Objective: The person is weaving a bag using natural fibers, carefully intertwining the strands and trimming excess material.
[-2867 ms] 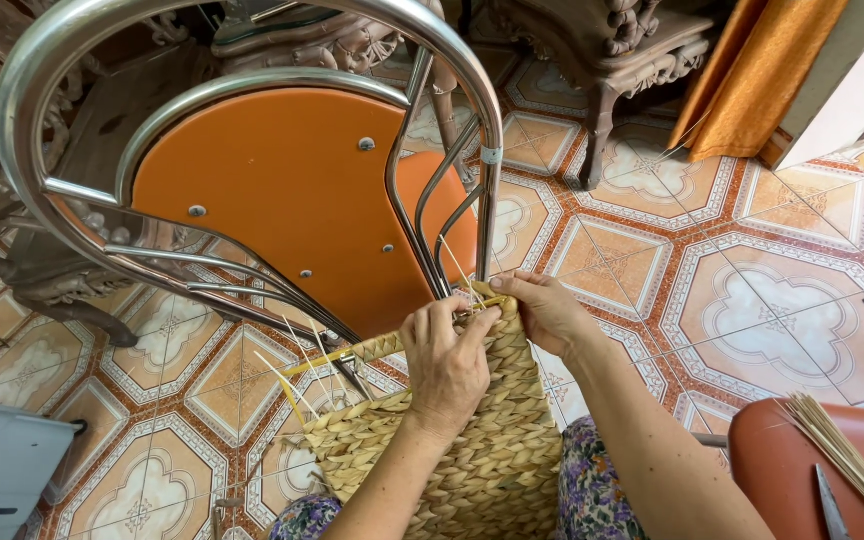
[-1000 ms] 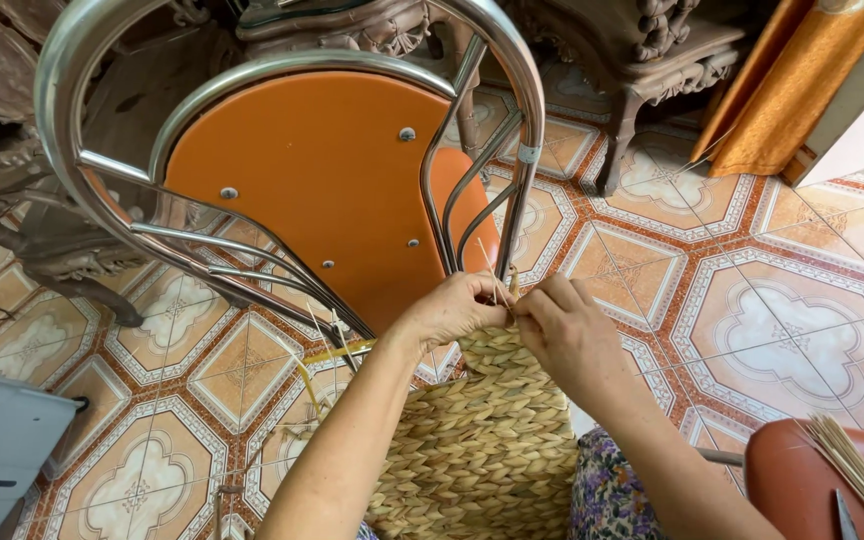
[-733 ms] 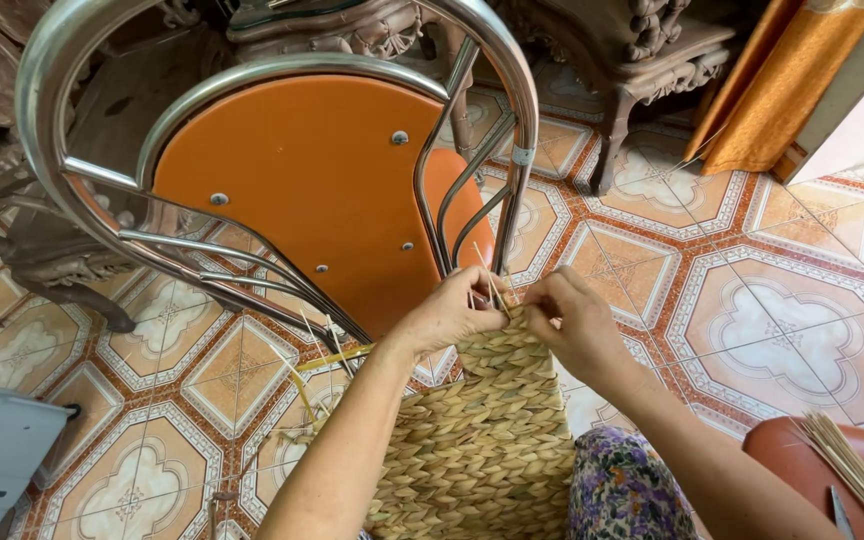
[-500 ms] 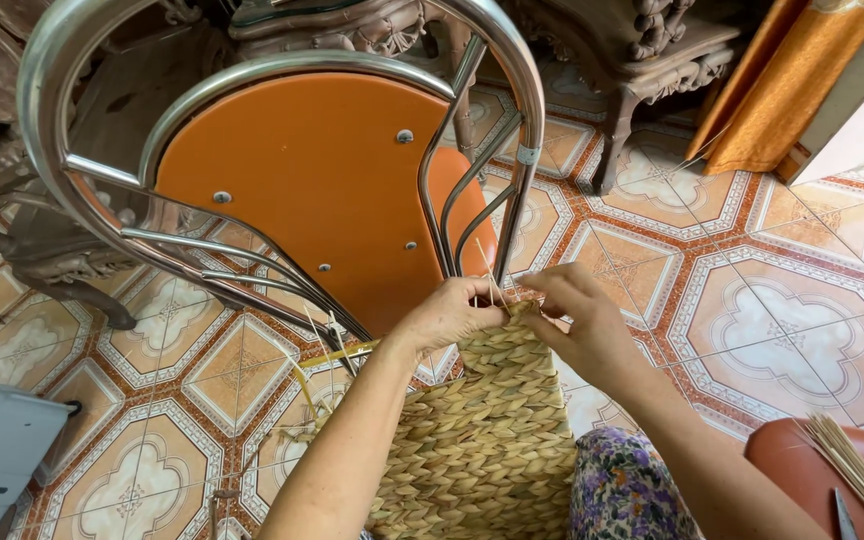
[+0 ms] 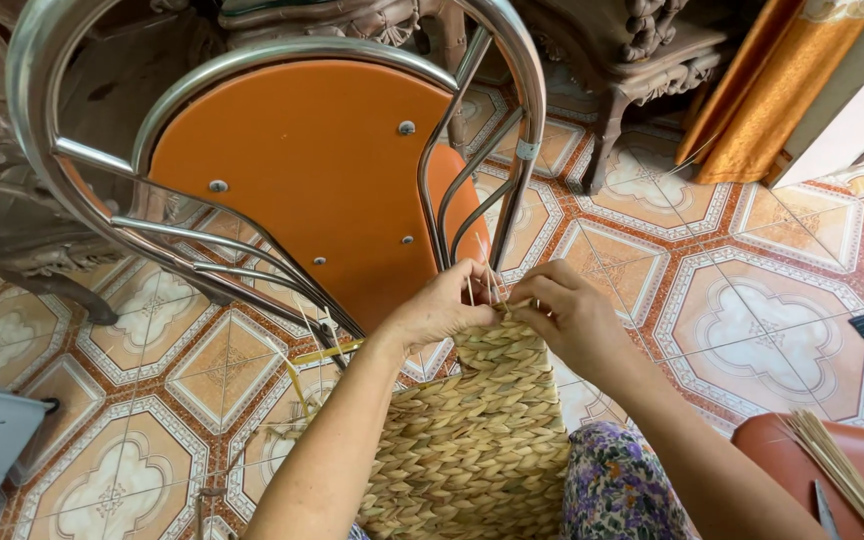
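Barely shifting since a moment ago, my left hand (image 5: 442, 305) and right hand (image 5: 572, 320) are pinching thin straw strands (image 5: 484, 285) atop one woven straw mat (image 5: 477, 440), one overturned orange chrome-framed chair (image 5: 302, 180) standing just beyond.

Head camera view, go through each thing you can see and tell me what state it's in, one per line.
Woven mat: partly woven, loose strands at its top edge.
Left hand: pinching strands at the mat's top edge.
Right hand: gripping the same edge.
Chair: tipped over, orange seat underside facing the camera.
Reed bundle: lying loose on a red seat.
Curtain: hanging, gathered.
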